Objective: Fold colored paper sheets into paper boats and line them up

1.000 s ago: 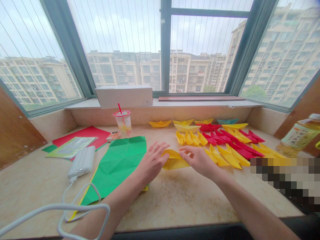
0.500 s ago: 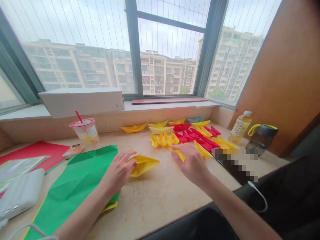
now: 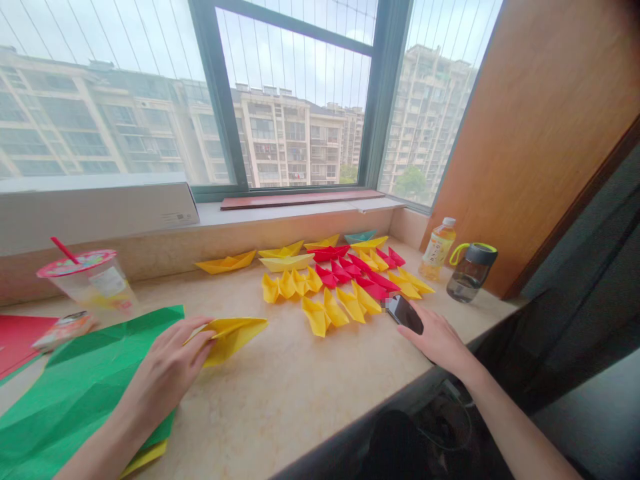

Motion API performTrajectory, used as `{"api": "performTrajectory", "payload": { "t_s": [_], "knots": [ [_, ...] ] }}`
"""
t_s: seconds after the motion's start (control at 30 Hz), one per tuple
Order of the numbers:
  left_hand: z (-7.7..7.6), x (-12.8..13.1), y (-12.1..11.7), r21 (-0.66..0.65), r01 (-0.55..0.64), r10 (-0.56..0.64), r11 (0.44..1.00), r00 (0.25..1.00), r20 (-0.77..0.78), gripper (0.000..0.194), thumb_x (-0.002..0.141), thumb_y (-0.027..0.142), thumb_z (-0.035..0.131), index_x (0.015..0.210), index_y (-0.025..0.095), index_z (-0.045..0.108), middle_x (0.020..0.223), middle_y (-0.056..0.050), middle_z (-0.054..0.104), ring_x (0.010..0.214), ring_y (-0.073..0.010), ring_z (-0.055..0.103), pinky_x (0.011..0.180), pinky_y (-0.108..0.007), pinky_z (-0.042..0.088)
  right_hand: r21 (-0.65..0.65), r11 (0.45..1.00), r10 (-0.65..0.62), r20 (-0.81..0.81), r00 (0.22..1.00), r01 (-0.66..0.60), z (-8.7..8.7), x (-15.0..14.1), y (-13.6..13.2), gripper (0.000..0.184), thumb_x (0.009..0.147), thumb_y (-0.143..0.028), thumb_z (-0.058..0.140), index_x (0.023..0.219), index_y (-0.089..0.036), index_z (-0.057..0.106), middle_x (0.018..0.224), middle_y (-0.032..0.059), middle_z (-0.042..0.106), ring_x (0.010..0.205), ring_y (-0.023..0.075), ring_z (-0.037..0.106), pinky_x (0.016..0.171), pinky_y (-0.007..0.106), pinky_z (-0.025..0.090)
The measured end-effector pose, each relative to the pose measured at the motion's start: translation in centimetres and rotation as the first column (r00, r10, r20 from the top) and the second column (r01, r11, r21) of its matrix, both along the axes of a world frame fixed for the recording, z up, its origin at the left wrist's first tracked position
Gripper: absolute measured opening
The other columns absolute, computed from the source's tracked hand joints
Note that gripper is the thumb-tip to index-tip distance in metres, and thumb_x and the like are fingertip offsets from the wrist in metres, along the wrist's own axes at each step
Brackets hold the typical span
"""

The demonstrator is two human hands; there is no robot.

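One creased green paper sheet (image 3: 85, 393) lies at the near left of the marble sill (image 3: 295, 400). Left hand (image 3: 173, 360): fingers spread, not closed, resting against one yellow folded paper piece (image 3: 235, 338). Farther right: eight yellow folded units (image 3: 287, 285) in two rows, one teal paper boat (image 3: 360, 237), and red folded pieces (image 3: 350, 270), too overlapped to count. Right hand (image 3: 437, 340): open, flat, fingertips touching one black smartphone (image 3: 404, 314). Beyond: one tea bottle (image 3: 437, 241), one water tumbler (image 3: 471, 273).
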State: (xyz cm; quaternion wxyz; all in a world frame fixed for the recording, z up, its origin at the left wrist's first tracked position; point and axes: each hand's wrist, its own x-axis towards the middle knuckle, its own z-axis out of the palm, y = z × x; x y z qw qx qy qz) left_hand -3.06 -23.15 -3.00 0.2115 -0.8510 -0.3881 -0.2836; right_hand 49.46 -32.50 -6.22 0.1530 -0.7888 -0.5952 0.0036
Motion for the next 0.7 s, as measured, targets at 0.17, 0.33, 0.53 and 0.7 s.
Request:
{"api": "performTrajectory", "payload": {
  "t_s": [0.17, 0.33, 0.53, 0.7],
  "knots": [
    [1.2, 0.2, 0.0, 0.034, 0.002, 0.001, 0.999, 0.994, -0.110, 0.021, 0.090, 0.025, 0.049, 0.093, 0.023, 0.069, 0.122, -0.010, 0.067, 0.115, -0.0306, 0.061, 0.102, -0.050, 0.047, 0.006, 1.000, -0.008, 0.051, 0.999, 0.008, -0.9, -0.1, 1.1, 0.071, 0.086, -0.052, 0.055, 0.143, -0.011, 0.045, 0.121, 0.0177, 0.065, 0.114, 0.0335, 0.059, 0.095, 0.043, 0.045],
    [3.1, 1.8, 0.9, -0.041, -0.107, 0.103, 0.993, 0.991, -0.080, 0.022, 0.091, 0.027, 0.048, 0.092, 0.023, 0.070, 0.117, -0.009, 0.069, 0.109, -0.0269, 0.064, 0.099, -0.044, 0.048, 0.087, 0.995, -0.054, 0.101, 0.993, 0.045, -2.7, 0.6, 1.4, 0.070, 0.085, -0.053, 0.053, 0.138, -0.007, 0.048, 0.113, 0.0186, 0.068, 0.104, 0.0334, 0.063, 0.088, 0.042, 0.048],
    [5.0, 2.8, 5.5, -0.158, -0.295, 0.279, 0.942, 0.953, -0.119, 0.029, 0.091, 0.028, 0.044, 0.092, 0.017, 0.071, 0.113, -0.014, 0.069, 0.106, -0.0285, 0.064, 0.098, -0.043, 0.047, 0.126, 0.989, -0.097, 0.143, 0.985, 0.079, -3.8, 0.8, 1.7, 0.078, 0.084, -0.057, 0.052, 0.135, 0.002, 0.047, 0.113, 0.0236, 0.067, 0.103, 0.0366, 0.064, 0.084, 0.045, 0.050],
    [5.3, 2.0, 10.4, -0.278, -0.424, 0.379, 0.862, 0.903, -0.202, 0.029, 0.089, 0.026, 0.045, 0.096, 0.013, 0.071, 0.116, -0.017, 0.069, 0.105, -0.0302, 0.064, 0.094, -0.040, 0.048, 0.168, 0.985, -0.056, 0.155, 0.986, 0.030, -2.9, 0.5, 0.9, 0.071, 0.087, -0.055, 0.052, 0.135, -0.001, 0.049, 0.117, 0.0257, 0.066, 0.104, 0.0393, 0.064, 0.085, 0.052, 0.049]
  ]
}}
